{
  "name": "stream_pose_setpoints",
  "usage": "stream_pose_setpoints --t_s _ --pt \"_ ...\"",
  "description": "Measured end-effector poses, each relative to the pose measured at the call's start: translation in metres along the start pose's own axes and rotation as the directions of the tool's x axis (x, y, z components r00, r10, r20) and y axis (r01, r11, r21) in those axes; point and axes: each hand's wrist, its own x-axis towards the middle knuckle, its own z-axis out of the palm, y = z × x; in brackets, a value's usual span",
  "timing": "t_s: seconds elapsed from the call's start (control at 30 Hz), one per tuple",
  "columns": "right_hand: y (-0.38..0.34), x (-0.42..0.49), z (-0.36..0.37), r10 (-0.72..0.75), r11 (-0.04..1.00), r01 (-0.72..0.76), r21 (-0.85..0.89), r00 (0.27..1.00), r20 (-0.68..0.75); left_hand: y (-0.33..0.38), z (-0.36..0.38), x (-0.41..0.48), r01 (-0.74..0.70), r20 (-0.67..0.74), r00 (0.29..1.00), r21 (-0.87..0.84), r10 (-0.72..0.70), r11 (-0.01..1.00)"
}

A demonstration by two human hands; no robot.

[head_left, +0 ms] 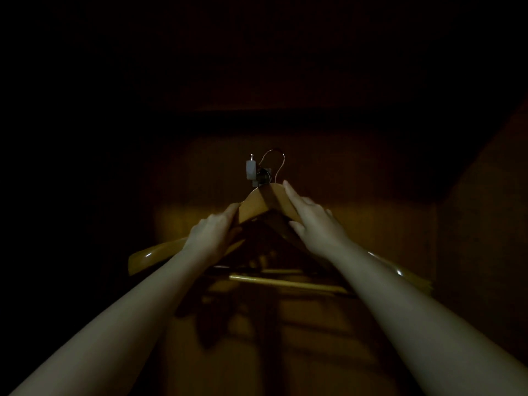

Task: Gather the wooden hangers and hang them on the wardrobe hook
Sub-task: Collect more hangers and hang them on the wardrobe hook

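A bundle of wooden hangers (258,201) is held up inside a dark wardrobe, its peak raised close beneath the wardrobe hook (253,171), a small pale fitting fixed to the back panel (377,201). The left shoulder of the bundle is gripped by the left hand (213,237), whose fingers are curled round the wood just below the peak. The right shoulder is held by the right hand (314,224): the index finger is stretched along the top edge up to the peak, and the thumb is pressed against the underside, so that the wood is pinched between them. A thin wire hook (276,160) is seen rising from the peak and curving over just beside the wardrobe fitting; whether it already rests on the fitting cannot be told in the dim light. The lower crossbars (285,281) of the hangers are seen between the two forearms, and the outer tips are spread wide to either side. Shadows of the hangers are cast on the panel below.
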Motion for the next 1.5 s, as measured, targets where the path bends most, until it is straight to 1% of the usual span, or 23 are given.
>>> stream_pose_setpoints --t_s 0.1,0.23,0.33,0.43,0.47,0.5,0.53,0.6,0.67,0.73,0.83,0.93,1.0,1.13,1.2,1.27,1.37,1.5 --pt "-0.005 0.005 0.007 -0.001 1.0 0.001 -0.001 1.0 0.021 -0.012 0.005 0.003 0.024 -0.007 1.0 -0.01 -0.024 1.0" --pt "-0.012 0.008 0.018 0.054 0.998 -0.056 0.028 0.995 0.086 -0.019 0.012 -0.001 0.06 0.046 0.997 -0.06 -0.058 0.996" --pt "-0.014 0.006 0.028 0.07 0.994 -0.074 0.079 0.996 0.059 -0.021 0.014 -0.006 0.064 0.025 0.998 -0.052 -0.062 0.997" --pt "-0.016 0.004 0.038 0.189 0.959 -0.191 0.207 0.982 0.028 -0.025 0.013 -0.008 0.09 -0.004 0.996 -0.047 -0.09 0.995" --pt "-0.018 0.004 0.041 0.219 0.952 -0.219 0.213 0.976 0.024 -0.026 0.014 -0.009 0.093 -0.008 0.996 -0.051 -0.093 0.994" --pt "-0.02 0.003 0.044 0.237 0.953 -0.238 0.186 0.971 0.032 -0.027 0.014 -0.011 0.094 -0.01 0.995 -0.06 -0.094 0.994" --pt "-0.022 0.002 0.045 0.243 0.961 -0.247 0.125 0.969 0.048 -0.028 0.016 -0.014 0.095 -0.01 0.995 -0.07 -0.096 0.993" --pt "-0.025 -0.002 0.047 0.203 0.978 -0.199 -0.067 0.976 0.074 -0.027 0.022 -0.018 0.097 -0.028 0.995 -0.083 -0.099 0.992" --pt "-0.027 -0.006 0.046 0.159 0.974 -0.143 -0.174 0.984 0.084 -0.027 0.028 -0.02 0.084 -0.077 0.993 -0.079 -0.091 0.993" --pt "-0.03 -0.009 0.042 0.178 0.967 -0.154 -0.205 0.978 0.106 -0.025 0.031 -0.022 0.081 -0.095 0.992 -0.071 -0.087 0.994" --pt "-0.034 -0.013 0.037 0.221 0.954 -0.183 -0.239 0.965 0.143 -0.022 0.035 -0.032 0.088 -0.04 0.995 -0.02 -0.088 0.996" --pt "-0.035 -0.022 0.035 0.213 0.95 -0.183 -0.252 0.972 0.1 -0.018 0.04 -0.046 0.077 -0.064 0.995 0.009 -0.076 0.997" --pt "-0.036 -0.031 0.034 0.206 0.944 -0.18 -0.276 0.976 0.067 -0.013 0.04 -0.058 0.043 -0.084 0.996 -0.001 -0.043 0.999" --pt "-0.04 -0.062 0.034 0.156 0.964 -0.15 -0.219 0.988 0.01 0.001 0.04 -0.086 -0.085 -0.073 0.994 -0.027 0.083 0.996" --pt "-0.041 -0.083 0.036 0.153 0.963 -0.145 -0.228 0.988 0.018 0.009 0.042 -0.102 -0.164 -0.053 0.985 -0.046 0.162 0.985" --pt "-0.04 -0.106 0.038 0.178 0.956 -0.163 -0.245 0.983 0.039 0.019 0.048 -0.119 -0.235 0.006 0.972 -0.066 0.236 0.97" --pt "-0.036 -0.148 0.042 0.226 0.945 -0.204 -0.254 0.972 0.06 0.036 0.062 -0.144 -0.345 0.126 0.926 -0.101 0.356 0.933" --pt "-0.023 -0.218 0.049 0.335 0.92 -0.297 -0.256 0.935 0.118 0.06 0.085 -0.181 -0.427 0.244 0.839 -0.257 0.486 0.867"
